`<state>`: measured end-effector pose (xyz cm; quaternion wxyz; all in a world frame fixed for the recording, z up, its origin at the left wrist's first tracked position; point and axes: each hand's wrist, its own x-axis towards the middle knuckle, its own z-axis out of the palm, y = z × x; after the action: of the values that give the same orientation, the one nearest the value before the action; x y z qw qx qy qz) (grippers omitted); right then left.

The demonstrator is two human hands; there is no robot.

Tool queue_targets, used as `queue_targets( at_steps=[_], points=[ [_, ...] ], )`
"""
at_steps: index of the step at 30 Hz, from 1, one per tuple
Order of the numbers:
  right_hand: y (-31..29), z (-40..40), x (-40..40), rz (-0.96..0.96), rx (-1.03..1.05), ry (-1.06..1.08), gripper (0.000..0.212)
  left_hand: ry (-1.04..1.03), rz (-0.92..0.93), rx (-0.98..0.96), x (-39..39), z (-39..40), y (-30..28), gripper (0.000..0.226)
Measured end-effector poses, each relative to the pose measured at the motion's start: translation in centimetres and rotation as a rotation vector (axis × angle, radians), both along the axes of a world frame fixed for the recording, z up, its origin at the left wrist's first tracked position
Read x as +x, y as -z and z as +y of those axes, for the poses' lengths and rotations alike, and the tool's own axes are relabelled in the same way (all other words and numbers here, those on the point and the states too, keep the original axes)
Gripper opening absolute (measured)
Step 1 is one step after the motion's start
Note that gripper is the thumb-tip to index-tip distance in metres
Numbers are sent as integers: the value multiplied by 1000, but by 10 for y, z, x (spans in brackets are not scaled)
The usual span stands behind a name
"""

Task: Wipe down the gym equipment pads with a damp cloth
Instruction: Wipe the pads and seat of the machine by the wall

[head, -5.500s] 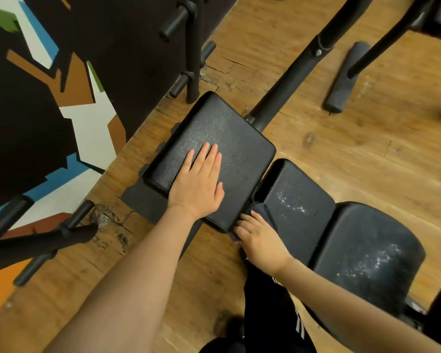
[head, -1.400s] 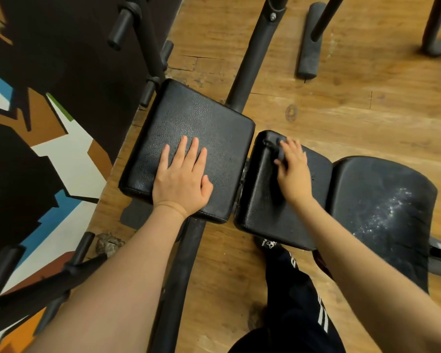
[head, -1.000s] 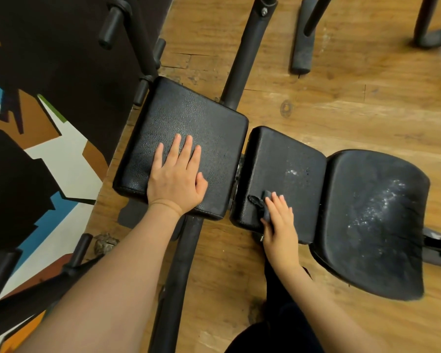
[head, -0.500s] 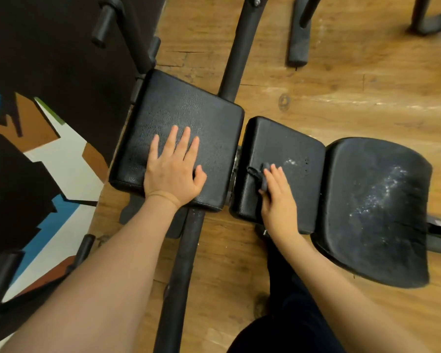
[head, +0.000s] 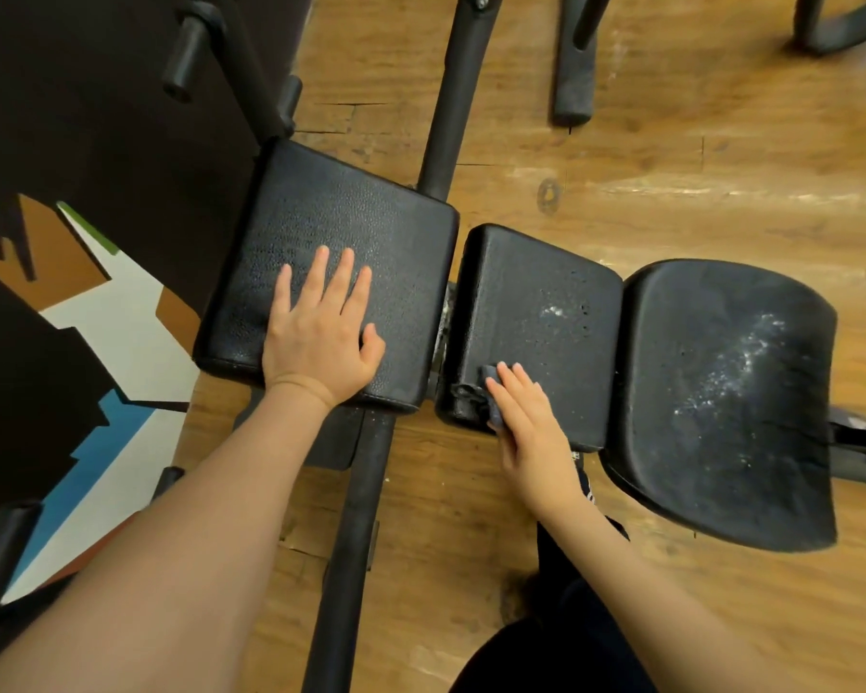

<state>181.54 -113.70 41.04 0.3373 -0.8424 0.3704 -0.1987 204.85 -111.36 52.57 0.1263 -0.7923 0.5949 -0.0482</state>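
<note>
**A:** so what's the head cam got?

**B:** Looking straight down at three black pads over a wooden floor [head: 671,157]. Left hand [head: 316,337] lies flat on the left pad [head: 341,232], fingers straight and a bit spread, holding nothing.

**A:** and the cloth?

**B:** Dark cloth [head: 488,392] sits at the near left corner of the middle pad [head: 546,302]. Right hand [head: 531,427] has its fingers laid over it, pressing it onto the pad. They look fairly straight, not wrapped round it.

**A:** pads clean?

**B:** Nope. White specks on the middle one and loads more on the curved right pad [head: 731,392]. A black frame tube [head: 356,542] runs underneath, between the two arms.
</note>
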Motion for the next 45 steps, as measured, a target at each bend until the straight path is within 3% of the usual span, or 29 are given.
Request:
queue_targets(
  at_steps=[5,14,18,24,29,36,40,45],
  points=[
    [2,-31,-6,4,15,27,49,7,-1,-19,0,-1,2,62],
    [-14,-178,54,108,85,235,49,16,-10,-29,1,-1,1,60],
    [-10,-129,39,50,109,282,52,15,-17,-28,2,-1,0,59],
    [5,-15,-8,-7,79,145,53,23,-30,-6,1,-1,0,60],
    [2,-51,-5,32,19,50,51,47,-45,-8,0,-1,2,59],
    [-2,-149,37,46,124,342,55,74,-61,-21,1,0,3,59],
    [5,-107,27,-13,132,390,55,75,-52,-38,0,1,4,58],
    [10,-24,-7,-23,107,287,57,69,-45,-55,1,0,3,57]
  ],
)
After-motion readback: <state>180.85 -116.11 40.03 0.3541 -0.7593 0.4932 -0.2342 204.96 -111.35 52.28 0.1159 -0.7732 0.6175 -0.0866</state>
